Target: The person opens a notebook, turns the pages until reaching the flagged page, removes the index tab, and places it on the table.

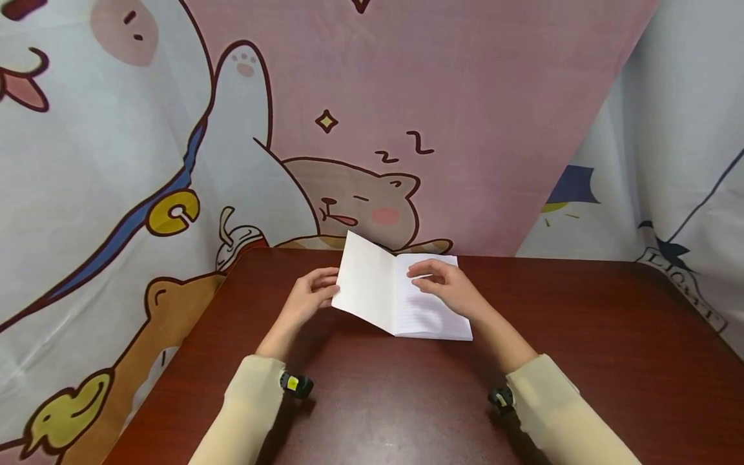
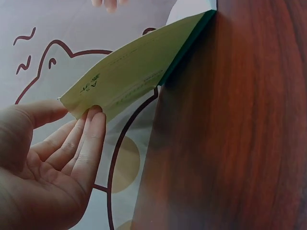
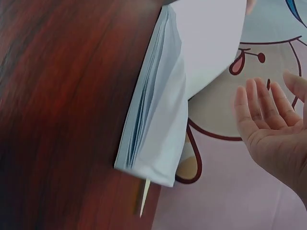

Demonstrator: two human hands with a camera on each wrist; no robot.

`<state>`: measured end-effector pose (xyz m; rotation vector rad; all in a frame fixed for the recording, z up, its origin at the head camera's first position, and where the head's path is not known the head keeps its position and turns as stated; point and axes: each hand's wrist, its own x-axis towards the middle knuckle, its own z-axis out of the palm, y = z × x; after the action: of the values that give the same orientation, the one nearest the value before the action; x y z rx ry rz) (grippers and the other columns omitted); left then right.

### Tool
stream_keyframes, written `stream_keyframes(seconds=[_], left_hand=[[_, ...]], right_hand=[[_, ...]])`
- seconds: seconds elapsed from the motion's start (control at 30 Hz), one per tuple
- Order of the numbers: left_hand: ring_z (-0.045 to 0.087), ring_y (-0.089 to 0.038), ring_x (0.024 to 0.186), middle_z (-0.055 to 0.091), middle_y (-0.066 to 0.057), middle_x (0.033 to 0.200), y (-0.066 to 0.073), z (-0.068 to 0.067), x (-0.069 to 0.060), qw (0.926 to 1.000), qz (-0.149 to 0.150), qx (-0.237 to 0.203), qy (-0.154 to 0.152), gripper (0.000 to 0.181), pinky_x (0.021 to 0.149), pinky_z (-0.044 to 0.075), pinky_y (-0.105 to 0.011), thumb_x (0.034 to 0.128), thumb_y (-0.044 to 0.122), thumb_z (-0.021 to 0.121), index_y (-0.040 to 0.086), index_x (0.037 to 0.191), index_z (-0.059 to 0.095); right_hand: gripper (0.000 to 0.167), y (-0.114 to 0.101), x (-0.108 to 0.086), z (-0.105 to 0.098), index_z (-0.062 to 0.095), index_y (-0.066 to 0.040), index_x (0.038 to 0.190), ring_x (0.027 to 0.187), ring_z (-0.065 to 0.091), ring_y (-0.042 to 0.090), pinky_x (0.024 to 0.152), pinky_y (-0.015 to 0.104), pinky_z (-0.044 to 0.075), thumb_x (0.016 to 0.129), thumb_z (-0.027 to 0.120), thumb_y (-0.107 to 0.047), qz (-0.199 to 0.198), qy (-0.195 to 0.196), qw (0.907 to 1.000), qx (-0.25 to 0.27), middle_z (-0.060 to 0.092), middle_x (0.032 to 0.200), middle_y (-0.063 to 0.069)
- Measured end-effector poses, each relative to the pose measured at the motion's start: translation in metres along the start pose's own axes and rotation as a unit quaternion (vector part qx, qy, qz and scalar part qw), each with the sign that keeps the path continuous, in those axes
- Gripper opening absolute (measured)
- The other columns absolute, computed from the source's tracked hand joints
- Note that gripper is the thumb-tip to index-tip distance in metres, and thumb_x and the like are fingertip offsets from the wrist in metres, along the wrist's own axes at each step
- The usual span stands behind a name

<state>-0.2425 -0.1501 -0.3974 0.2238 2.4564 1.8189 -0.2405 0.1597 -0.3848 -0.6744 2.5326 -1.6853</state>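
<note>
A notebook (image 1: 433, 310) lies spread on the table, its ruled white pages on the right. Its front cover (image 1: 366, 278) stands tilted up at the left, the blank inner side facing me. My left hand (image 1: 305, 298) pinches the cover's outer edge between thumb and fingers; the left wrist view shows the yellow-green outer side (image 2: 129, 72) with small print. Over the ruled pages hovers my right hand (image 1: 444, 287), fingers loosely bent and holding nothing. In the right wrist view this hand (image 3: 276, 124) is apart from the slightly lifted pages (image 3: 160, 110).
The dark red-brown wooden table (image 1: 372, 400) extends around the notebook. A cloth with cartoon animals (image 1: 360, 200) hangs behind the table's back edge and along the left. A thin pale pointed strip (image 3: 144, 199) sticks out by the notebook's lower end; its kind is unclear.
</note>
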Motion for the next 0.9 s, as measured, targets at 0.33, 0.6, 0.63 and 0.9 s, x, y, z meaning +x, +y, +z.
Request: stream_keyframes(seconds=[0.33,0.6,0.63,0.9], left_hand=[[0.066,-0.014,0.098,0.063,-0.023,0.132,-0.014,-0.004,-0.001,0.9998,-0.013,0.017,0.003,0.043,0.076,0.055,-0.021,0.0963,0.008,0.064,0.003,0.138,0.056],[0.067,-0.018,0.100,0.062,-0.026,0.131,-0.028,-0.006,0.000,0.9995,-0.021,0.023,0.008,0.043,0.076,0.057,-0.025,0.0963,0.006,0.063,-0.001,0.138,0.055],[0.067,-0.018,0.099,0.063,-0.026,0.131,-0.029,-0.006,0.000,0.9994,-0.024,0.025,0.010,0.043,0.076,0.057,-0.025,0.0962,0.005,0.063,-0.001,0.138,0.055],[0.068,-0.020,0.099,0.064,-0.024,0.129,-0.040,-0.005,-0.001,0.9981,-0.047,0.033,0.020,0.043,0.078,0.059,-0.029,0.0951,0.004,0.064,0.001,0.137,0.056]], right_hand=[[0.031,0.006,-0.009,-0.025,0.064,0.000,0.124,0.113,0.065,0.032,0.086,0.019,0.052,0.097,0.064,-0.015,0.020,0.024,0.9993,-0.019,0.066,0.125,0.023],[0.031,0.014,-0.017,-0.039,0.062,0.001,0.126,0.100,0.065,-0.001,0.082,0.017,0.052,0.098,0.063,-0.013,0.039,0.043,0.9982,-0.017,0.065,0.128,0.024],[0.032,0.014,-0.018,-0.040,0.061,0.002,0.126,0.101,0.065,-0.002,0.082,0.017,0.053,0.098,0.062,-0.012,0.041,0.044,0.9981,-0.014,0.064,0.128,0.025],[0.032,0.024,-0.022,-0.049,0.062,0.003,0.125,0.104,0.066,0.009,0.085,0.020,0.056,0.098,0.062,-0.013,0.045,0.067,0.9967,-0.011,0.063,0.126,0.028]])
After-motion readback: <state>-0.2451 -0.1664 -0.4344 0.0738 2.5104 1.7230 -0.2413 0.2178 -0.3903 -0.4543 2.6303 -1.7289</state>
